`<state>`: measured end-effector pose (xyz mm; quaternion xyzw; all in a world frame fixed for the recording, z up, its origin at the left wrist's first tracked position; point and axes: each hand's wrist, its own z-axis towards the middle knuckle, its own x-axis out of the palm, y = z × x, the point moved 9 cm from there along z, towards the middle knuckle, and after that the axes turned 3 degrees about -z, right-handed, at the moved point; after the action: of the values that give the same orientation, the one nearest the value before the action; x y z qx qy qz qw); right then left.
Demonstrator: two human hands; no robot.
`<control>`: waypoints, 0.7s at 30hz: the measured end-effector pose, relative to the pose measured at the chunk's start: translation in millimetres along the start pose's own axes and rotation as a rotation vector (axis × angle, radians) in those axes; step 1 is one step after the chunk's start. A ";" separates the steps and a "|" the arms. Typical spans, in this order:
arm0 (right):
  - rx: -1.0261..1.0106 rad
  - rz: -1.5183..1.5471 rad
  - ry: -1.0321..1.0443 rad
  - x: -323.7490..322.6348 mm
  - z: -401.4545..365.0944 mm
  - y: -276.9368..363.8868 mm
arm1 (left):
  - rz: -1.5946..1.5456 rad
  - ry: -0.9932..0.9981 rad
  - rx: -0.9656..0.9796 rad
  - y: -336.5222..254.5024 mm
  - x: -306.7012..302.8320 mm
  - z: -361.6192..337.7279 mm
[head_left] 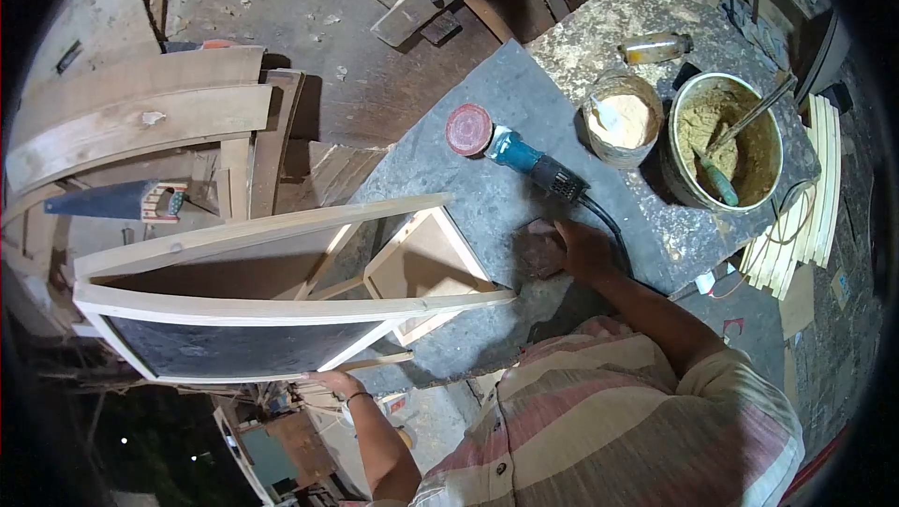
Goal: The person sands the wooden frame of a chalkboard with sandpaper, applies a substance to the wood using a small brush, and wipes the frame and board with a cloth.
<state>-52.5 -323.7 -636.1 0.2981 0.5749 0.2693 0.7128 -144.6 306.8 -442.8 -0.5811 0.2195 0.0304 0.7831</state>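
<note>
A light wooden frame point(281, 308) with curved rails rests partly on the grey tabletop point(431, 151). My left hand point(339, 382) is at its lower rail, fingers against the wood. On the tabletop, right of the frame's tip, my right hand point(582, 249) touches a reddish-brown flat piece point(540, 249), its fingers partly in shadow. Above that hand lies a blue angle grinder point(529, 162) with a round red disc point(469, 130), its black cord running close by my right forearm.
A bucket of tan paste point(686, 165) holds a stick and a green-handled tool. Beside it stand a tub of pale powder point(622, 132) and a glass jar point(655, 48). A handsaw point(112, 203) and curved boards point(140, 137) lie left. Wooden strips point(813, 198) lie right.
</note>
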 end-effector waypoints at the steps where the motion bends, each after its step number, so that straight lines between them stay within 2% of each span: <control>1: 0.002 0.002 0.002 -1.5 0.5 0.0 | -0.025 0.013 0.026 28.9 -4.3 33.0; 3: 0.033 -0.013 0.082 2.6 1.8 -2.6 | -0.049 0.024 0.053 38.1 -6.3 43.4; 6: 0.032 -0.002 0.075 0.5 2.0 -1.0 | 0.052 -0.005 0.110 -4.7 0.2 -3.3; 8: 0.009 -0.003 0.050 -0.3 2.2 -0.9 | -0.086 0.001 0.065 -22.0 6.8 -24.6; 11: 0.003 -0.019 0.050 0.8 1.7 -1.4 | -0.105 0.007 0.083 -7.4 4.8 -5.2; 14: 0.034 -0.017 0.077 3.7 0.9 -4.3 | -0.099 -0.020 0.063 -27.5 6.4 -25.9; 19: -0.029 0.006 0.002 7.4 -1.4 -7.7 | -0.102 0.060 0.051 16.1 8.1 21.8; 21: 0.061 -0.014 0.069 14.0 -1.5 -14.3 | -0.104 0.077 0.040 33.8 11.0 30.9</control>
<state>-50.7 -323.1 -656.0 0.3061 0.6093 0.2566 0.6850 -135.4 344.0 -470.2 -0.5769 0.2194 -0.0370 0.7859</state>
